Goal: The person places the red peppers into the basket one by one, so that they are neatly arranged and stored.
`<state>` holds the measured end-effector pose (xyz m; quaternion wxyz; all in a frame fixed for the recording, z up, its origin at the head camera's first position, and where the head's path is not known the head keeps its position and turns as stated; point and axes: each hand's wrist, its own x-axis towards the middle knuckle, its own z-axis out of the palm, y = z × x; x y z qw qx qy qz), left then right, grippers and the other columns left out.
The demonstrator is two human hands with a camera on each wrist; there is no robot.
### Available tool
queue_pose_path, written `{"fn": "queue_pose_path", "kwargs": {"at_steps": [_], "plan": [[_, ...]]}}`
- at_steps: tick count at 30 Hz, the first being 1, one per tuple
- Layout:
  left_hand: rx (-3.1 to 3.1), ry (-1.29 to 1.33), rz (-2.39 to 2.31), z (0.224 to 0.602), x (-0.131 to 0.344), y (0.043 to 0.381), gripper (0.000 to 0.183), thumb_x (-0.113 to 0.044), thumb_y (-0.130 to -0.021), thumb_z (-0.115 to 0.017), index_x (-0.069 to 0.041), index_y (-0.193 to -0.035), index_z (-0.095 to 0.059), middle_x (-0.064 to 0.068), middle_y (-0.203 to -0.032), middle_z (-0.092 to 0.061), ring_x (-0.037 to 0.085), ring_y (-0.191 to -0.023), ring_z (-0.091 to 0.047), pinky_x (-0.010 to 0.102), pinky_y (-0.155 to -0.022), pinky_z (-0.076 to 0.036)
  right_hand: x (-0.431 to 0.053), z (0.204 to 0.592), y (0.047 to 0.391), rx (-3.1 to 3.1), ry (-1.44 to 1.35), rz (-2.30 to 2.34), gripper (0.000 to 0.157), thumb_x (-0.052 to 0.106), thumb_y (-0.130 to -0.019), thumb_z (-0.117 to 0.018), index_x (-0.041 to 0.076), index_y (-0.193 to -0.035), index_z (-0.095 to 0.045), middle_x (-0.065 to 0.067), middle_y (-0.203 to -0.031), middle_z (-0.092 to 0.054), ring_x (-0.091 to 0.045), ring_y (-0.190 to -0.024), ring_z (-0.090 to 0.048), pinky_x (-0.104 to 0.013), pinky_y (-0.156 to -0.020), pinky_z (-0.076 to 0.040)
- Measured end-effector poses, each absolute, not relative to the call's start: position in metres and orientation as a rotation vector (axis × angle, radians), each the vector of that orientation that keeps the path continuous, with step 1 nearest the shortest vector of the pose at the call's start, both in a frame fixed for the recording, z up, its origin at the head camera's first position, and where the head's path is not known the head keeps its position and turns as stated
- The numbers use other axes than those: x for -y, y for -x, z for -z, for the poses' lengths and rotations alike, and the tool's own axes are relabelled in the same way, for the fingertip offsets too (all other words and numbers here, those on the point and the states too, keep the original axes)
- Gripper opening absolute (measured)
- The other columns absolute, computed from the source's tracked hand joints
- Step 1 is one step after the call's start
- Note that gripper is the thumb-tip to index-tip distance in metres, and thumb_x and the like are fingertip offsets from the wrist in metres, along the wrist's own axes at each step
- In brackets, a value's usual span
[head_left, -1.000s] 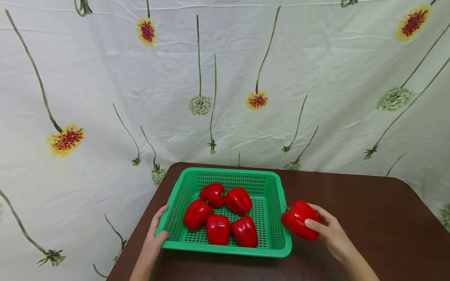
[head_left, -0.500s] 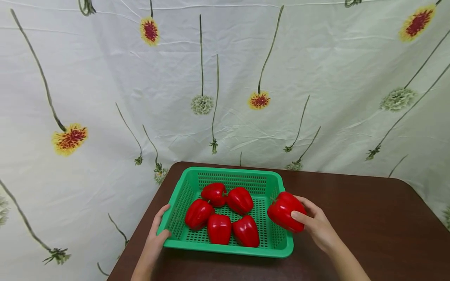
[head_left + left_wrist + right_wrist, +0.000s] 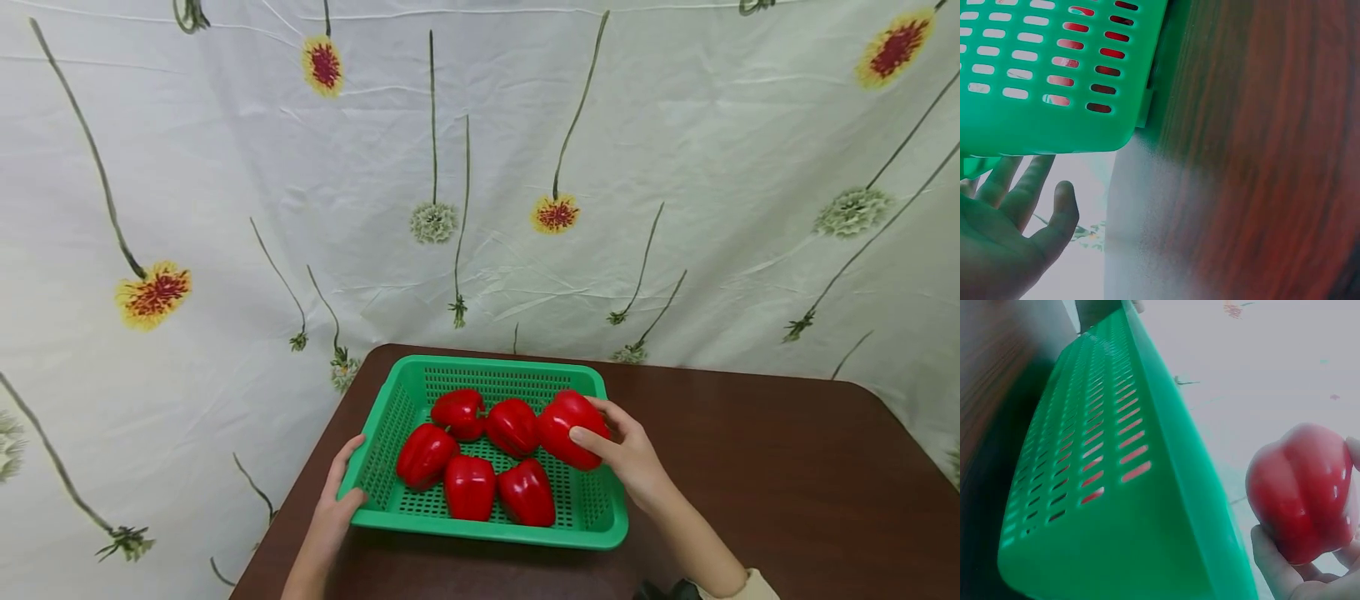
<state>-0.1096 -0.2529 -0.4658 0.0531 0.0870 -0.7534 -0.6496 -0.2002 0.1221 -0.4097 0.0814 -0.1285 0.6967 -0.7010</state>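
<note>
A red bell pepper (image 3: 567,429) is gripped by my right hand (image 3: 632,457), thumb on its near side. It is held over the right part of the green plastic basket (image 3: 487,529); the right wrist view shows the held pepper above the rim (image 3: 1179,444). Several other red bell peppers, one at the front (image 3: 469,488) and one at the back left (image 3: 457,414), lie inside. My left hand (image 3: 330,508) holds the basket's left rim near the front corner. From the left wrist, some fingers (image 3: 1025,190) reach up to the rim, their tips partly hidden.
The basket stands on the left part of a dark brown table (image 3: 772,467). Brown tabletop extends to its right. Behind the table hangs a pale cloth (image 3: 360,167) printed with flowers.
My right hand has carried the pepper leftward and slightly away, from beside the basket's right rim to over its inside. The left hand stays on the rim.
</note>
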Motion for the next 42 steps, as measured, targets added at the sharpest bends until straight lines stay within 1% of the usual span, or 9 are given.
{"fn": "queue_pose_path", "kwargs": {"at_steps": [7, 17, 22, 25, 30, 35, 39, 42], "plan": [[2.305, -0.249, 1.971, 0.469, 0.254, 0.110, 0.077, 0.006, -0.085, -0.036, -0.022, -0.155, -0.019, 0.009, -0.157, -0.009, 0.027, -0.123, -0.028, 0.041, -0.086, -0.032, -0.106, 0.415, 0.209, -2.219, 0.405, 1.983, 0.056, 0.023, -0.085, -0.072, 0.009, -0.135, -0.053, -0.015, -0.122, -0.057, -0.028, -0.105, -0.056, -0.038, -0.075, -0.054], [2.296, -0.263, 1.990, 0.469, 0.254, 0.110, 0.077, 0.006, -0.084, -0.036, -0.023, -0.154, -0.020, 0.009, -0.156, -0.011, 0.027, -0.121, -0.030, 0.039, -0.085, -0.034, -0.098, 0.425, 0.225, -2.458, 0.453, 1.748, 0.058, 0.032, -0.082, -0.077, 0.017, -0.134, -0.056, -0.009, -0.119, -0.059, -0.027, -0.100, -0.056, -0.036, -0.070, -0.054], [2.295, -0.257, 1.985, 0.468, 0.254, 0.110, 0.076, 0.005, -0.084, -0.036, -0.022, -0.154, -0.020, 0.009, -0.156, -0.011, 0.027, -0.122, -0.030, 0.039, -0.086, -0.034, -0.094, 0.426, 0.234, -2.569, 0.534, 1.664, 0.060, 0.034, -0.080, -0.078, 0.015, -0.133, -0.057, -0.009, -0.122, -0.057, -0.027, -0.098, -0.057, -0.036, -0.069, -0.054], [2.294, -0.255, 1.987, 0.468, 0.254, 0.110, 0.076, 0.005, -0.084, -0.036, -0.022, -0.153, -0.021, 0.008, -0.155, -0.011, 0.027, -0.121, -0.029, 0.040, -0.086, -0.033, -0.092, 0.429, 0.237, -2.649, 0.595, 1.580, 0.061, 0.034, -0.079, -0.079, 0.012, -0.132, -0.058, -0.009, -0.122, -0.056, -0.028, -0.100, -0.057, -0.038, -0.071, -0.054], [2.295, -0.256, 1.981, 0.469, 0.253, 0.110, 0.078, 0.006, -0.082, -0.036, -0.023, -0.153, -0.021, 0.006, -0.155, -0.012, 0.026, -0.121, -0.029, 0.041, -0.087, -0.031, -0.090, 0.433, 0.238, -2.764, 0.672, 1.392, 0.060, 0.034, -0.079, -0.079, 0.011, -0.131, -0.059, -0.007, -0.120, -0.056, -0.027, -0.103, -0.056, -0.039, -0.073, -0.054], [2.290, -0.262, 1.976, 0.469, 0.253, 0.110, 0.078, 0.006, -0.082, -0.036, -0.023, -0.153, -0.022, 0.006, -0.155, -0.014, 0.025, -0.122, -0.029, 0.041, -0.087, -0.032, -0.087, 0.435, 0.238, -2.793, 0.688, 1.319, 0.060, 0.037, -0.080, -0.078, 0.011, -0.130, -0.059, -0.005, -0.119, -0.057, -0.024, -0.101, -0.057, -0.038, -0.072, -0.054], [2.294, -0.243, 1.965, 0.468, 0.254, 0.110, 0.078, 0.006, -0.083, -0.036, -0.021, -0.154, -0.020, 0.008, -0.156, -0.012, 0.026, -0.123, -0.028, 0.041, -0.087, -0.032, -0.086, 0.433, 0.239, -2.815, 0.674, 1.268, 0.059, 0.039, -0.081, -0.075, 0.009, -0.130, -0.059, -0.008, -0.119, -0.058, -0.025, -0.102, -0.057, -0.039, -0.072, -0.054], [2.298, -0.247, 1.967, 0.468, 0.255, 0.110, 0.077, 0.006, -0.084, -0.035, -0.022, -0.154, -0.020, 0.008, -0.156, -0.010, 0.026, -0.122, -0.027, 0.041, -0.086, -0.031, -0.084, 0.431, 0.240, -2.826, 0.642, 1.193, 0.062, 0.040, -0.083, -0.073, 0.006, -0.132, -0.055, -0.010, -0.118, -0.060, -0.026, -0.100, -0.058, -0.040, -0.072, -0.054]]}}
